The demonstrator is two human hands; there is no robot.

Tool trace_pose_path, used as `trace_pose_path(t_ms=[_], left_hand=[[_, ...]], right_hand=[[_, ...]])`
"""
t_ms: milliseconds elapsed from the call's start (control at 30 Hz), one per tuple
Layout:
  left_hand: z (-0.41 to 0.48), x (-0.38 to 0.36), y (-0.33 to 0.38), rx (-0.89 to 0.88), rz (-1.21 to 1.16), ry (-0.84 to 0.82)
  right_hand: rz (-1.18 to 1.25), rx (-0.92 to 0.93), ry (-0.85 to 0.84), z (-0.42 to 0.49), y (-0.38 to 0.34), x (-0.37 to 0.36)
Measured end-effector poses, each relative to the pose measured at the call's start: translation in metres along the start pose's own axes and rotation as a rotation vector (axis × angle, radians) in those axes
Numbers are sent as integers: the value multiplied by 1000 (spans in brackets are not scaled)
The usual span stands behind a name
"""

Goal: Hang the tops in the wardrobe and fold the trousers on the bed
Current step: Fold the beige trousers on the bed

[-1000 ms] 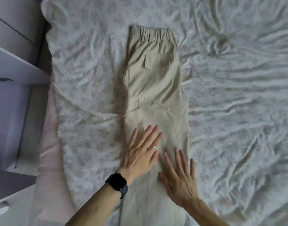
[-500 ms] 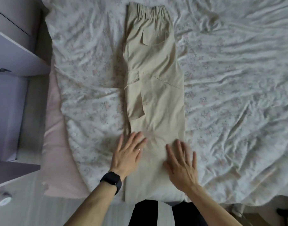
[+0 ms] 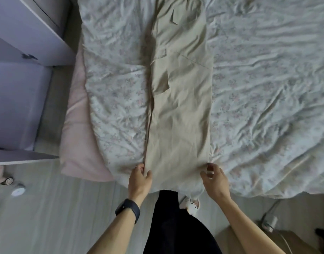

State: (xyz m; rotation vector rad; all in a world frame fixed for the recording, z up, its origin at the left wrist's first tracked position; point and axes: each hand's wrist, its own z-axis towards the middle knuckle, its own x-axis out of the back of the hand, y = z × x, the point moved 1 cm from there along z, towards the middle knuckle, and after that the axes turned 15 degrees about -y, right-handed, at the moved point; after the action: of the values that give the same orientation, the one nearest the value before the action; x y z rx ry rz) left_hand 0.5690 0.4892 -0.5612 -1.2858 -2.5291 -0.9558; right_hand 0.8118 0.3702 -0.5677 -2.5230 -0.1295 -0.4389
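So the bed [image 3: 267, 88] takes up most of the view, rumpled floral cover and all, with the wardrobe [image 3: 20, 52] standing off its left edge. No tops in sight, so this bit is all about the fold.

The trousers [image 3: 181, 107] lie down the middle of the bed, one leg stacked on the other. The waistband runs toward the far edge and out of view, and the hems sit right at the near edge, where you're standing.

Here's what's changed: a second ago both your palms were flat on the legs, smoothing them out, and they've slid down the fabric since then. Now your left hand [image 3: 140, 178] is at the left hem corner with the thumb on top, the grip closed to a pinch on the cloth. Your right hand [image 3: 213, 178] is at the right hem corner, fingers curled at the edge. It's a bit blurry, but that grip looks pinched on the fabric too.

My read is that the smoothing is done and you're set up for the first fold, carrying the hems up toward the waistband. Keep both corners level or the stacked legs will skew.

The watch [image 3: 129, 209] on your left wrist is well clear of the cloth.
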Motion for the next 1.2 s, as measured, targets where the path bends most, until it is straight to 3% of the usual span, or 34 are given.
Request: trace_pose_path(t_ms=[167,333,467,633,800,933,1200], left_hand=[[-5,-12,-38,75,111,-118],[-12,-22,-58,42,122,35],[-9,-34,-75,88,-7,28],[-12,-39,-91,72,-63,24],[-19,-37,-103,90,-8,-17],[-22,-36,-109,82,83,-56],[-27,-42,-116,114,184,-32]], right_hand=[[-40,-106,-114,-5,33,-20],[-192,-245,48,-6,40,-39],[-135,-335,60,-3,52,-57],[-96,-311,12,-10,70,-64],[210,-266,25,-12,78,-77],[211,-313,26,-11,86,-82],[133,-310,204,-39,106,-78]])
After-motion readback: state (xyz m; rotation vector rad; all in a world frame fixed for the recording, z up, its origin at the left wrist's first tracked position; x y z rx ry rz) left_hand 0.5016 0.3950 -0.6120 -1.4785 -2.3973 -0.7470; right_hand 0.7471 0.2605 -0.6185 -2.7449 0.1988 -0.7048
